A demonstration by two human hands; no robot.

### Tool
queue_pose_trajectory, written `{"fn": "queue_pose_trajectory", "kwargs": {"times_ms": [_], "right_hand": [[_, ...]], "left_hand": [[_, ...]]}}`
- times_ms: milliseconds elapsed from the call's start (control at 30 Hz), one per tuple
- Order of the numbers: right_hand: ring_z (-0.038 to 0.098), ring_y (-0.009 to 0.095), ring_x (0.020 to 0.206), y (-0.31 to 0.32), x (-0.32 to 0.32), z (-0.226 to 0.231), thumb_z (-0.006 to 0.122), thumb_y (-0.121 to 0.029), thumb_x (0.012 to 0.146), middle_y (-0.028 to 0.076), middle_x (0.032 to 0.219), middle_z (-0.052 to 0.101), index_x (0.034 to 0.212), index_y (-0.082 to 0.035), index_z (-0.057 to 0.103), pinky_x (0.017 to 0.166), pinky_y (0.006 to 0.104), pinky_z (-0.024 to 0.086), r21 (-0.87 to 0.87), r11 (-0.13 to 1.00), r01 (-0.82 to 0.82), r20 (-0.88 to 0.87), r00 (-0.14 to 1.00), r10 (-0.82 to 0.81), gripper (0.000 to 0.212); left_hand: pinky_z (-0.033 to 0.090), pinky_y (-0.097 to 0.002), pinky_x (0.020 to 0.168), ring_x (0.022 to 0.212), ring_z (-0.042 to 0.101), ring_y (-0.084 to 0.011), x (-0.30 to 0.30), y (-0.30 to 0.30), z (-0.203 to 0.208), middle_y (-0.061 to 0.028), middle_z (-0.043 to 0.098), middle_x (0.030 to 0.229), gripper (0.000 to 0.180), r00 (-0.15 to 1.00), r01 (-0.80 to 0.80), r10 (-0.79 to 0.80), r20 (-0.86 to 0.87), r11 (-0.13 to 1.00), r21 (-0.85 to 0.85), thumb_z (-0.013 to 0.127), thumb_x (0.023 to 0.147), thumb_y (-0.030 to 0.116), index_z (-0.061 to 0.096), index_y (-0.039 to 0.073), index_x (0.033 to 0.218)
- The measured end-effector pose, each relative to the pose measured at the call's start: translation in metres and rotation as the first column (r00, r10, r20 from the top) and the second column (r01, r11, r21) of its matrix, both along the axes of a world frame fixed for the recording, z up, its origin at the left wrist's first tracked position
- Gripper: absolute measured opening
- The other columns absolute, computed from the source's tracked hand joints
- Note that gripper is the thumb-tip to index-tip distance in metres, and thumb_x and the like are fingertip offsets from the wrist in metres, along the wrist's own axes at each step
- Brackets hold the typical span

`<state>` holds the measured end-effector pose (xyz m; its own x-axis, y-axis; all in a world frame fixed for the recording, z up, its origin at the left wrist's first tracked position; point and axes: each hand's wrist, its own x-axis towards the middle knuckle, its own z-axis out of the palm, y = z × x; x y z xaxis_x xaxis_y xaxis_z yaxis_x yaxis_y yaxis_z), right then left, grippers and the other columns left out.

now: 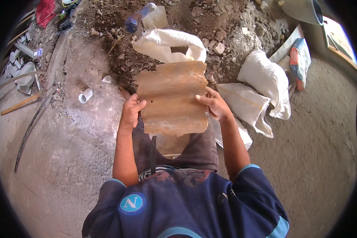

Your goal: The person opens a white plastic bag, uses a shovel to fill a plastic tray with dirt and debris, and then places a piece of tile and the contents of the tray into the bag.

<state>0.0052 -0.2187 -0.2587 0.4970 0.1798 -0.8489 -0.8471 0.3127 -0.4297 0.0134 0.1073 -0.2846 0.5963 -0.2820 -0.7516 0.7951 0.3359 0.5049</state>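
Your left hand (131, 112) and right hand (215, 104) each clamp an edge of the rusty corrugated sheet (172, 97) at mid-frame.

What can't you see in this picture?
- Head view: the underside of the rusty corrugated sheet, which faces away.
- The fingers of the left hand and right hand, curled behind the sheet.
- The open white sack, its lower part behind the sheet.
- The grey pipe, cut off by the top edge.
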Motion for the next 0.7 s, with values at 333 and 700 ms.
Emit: {"fn": "queue_pose_trajectory", "kwargs": {"times_ms": [333, 700], "right_hand": [[0.064, 0.026, 0.102, -0.001, -0.008, -0.003, 0.059, 0.003, 0.088, 0.014, 0.115, 0.063, 0.125, 0.001, 0.054, 0.088, 0.0396, 0.054, 0.046, 0.920, 0.390, -0.094, 0.918, -0.385, 0.038], [0.065, 0.025, 0.094, 0.053, -0.044, -0.010, 0.059, 0.000, 0.090, 0.013, 0.109, 0.065, 0.124, 0.004, 0.055, 0.081, 0.0390, 0.054, 0.011, 0.872, 0.490, -0.240, 0.848, -0.473, 0.035]], "left_hand": [[0.046, -0.0391, 0.097, 0.114, 0.057, -0.0217, -0.028, -0.016, 0.003, -0.0110, 0.058, 0.128, 0.087, 0.975, -0.164, 0.133, -0.178, 0.971, -0.176, 0.078, 0.077, 0.044, 0.036, 0.014, 0.147], [0.046, -0.0424, 0.099, 0.121, 0.053, -0.0261, -0.040, -0.047, 0.013, -0.0056, 0.054, 0.132, 0.070, 0.939, -0.343, 0.330, -0.099, 0.925, -0.166, 0.072, 0.080, 0.024, 0.042, 0.012, 0.141]]}}
